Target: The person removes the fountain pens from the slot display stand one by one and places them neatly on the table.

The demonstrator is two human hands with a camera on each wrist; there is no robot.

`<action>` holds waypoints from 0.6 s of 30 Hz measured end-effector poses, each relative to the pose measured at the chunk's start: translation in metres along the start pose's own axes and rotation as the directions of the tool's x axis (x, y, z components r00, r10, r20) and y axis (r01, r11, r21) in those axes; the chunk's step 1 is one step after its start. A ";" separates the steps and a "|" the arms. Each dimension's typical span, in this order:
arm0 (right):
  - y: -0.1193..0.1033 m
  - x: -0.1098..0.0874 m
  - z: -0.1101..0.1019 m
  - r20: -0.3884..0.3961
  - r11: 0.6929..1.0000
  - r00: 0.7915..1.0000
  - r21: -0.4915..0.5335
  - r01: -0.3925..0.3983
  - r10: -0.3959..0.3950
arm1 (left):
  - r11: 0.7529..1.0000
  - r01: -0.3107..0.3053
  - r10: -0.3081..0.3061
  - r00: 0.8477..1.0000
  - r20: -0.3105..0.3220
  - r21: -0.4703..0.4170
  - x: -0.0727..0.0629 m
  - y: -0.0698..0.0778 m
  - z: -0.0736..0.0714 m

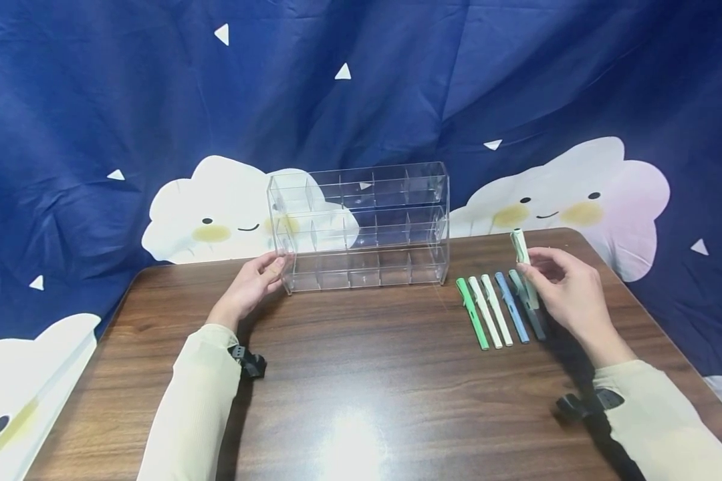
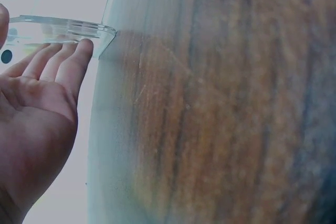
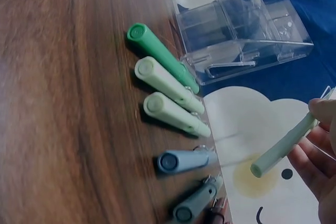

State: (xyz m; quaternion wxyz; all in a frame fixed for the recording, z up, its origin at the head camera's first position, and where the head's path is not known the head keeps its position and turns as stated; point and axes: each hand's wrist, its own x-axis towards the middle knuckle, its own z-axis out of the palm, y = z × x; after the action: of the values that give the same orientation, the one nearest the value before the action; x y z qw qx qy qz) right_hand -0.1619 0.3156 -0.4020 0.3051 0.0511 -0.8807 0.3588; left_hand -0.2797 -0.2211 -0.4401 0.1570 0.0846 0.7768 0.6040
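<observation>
My right hand point(image 1: 568, 284) pinches a pale green capped pen point(image 1: 520, 247) between thumb and fingers, its clip end up. It is held above the far end of a row of pens. In the row lie a bright green pen point(image 1: 472, 314), two whitish-green pens point(image 1: 490, 310), a blue pen point(image 1: 511, 307) and a dark grey-green pen point(image 1: 528, 306). The left hand point(image 1: 251, 284) touches the left side of a clear tiered organizer point(image 1: 364, 267) with fairly straight fingers. In the left wrist view these fingers point(image 2: 68, 69) lie against the clear plastic edge.
The organizer stands at the back of the brown wooden table point(image 1: 361, 374), its tiers divided into several compartments. Behind it hangs a blue curtain point(image 1: 397, 100) with white clouds. Each wrist wears a black strap device point(image 1: 249, 362).
</observation>
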 end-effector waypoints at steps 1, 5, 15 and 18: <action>0.001 0.000 -0.001 -0.001 1.000 1.000 -0.003 -0.002 0.002 | 1.000 0.000 0.000 1.000 0.000 0.004 0.000 0.000 0.000; 0.005 -0.001 -0.005 -0.002 1.000 1.000 -0.029 -0.011 0.011 | 1.000 0.007 -0.007 1.000 -0.005 0.013 -0.001 -0.001 0.000; 0.022 -0.003 -0.019 0.007 0.994 0.999 -0.104 -0.042 0.043 | 1.000 0.019 -0.019 1.000 -0.003 0.011 -0.003 -0.001 -0.001; 0.027 -0.001 -0.024 0.009 0.990 0.998 -0.127 -0.063 0.064 | 1.000 0.013 -0.013 1.000 -0.001 0.007 -0.001 0.000 -0.001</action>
State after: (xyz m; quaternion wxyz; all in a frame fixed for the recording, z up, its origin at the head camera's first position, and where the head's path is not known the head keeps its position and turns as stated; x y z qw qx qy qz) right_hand -0.1575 0.3509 -0.4054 0.2903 0.0060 -0.9048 0.3116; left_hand -0.2789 -0.2224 -0.4401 0.1604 0.0800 0.7795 0.6002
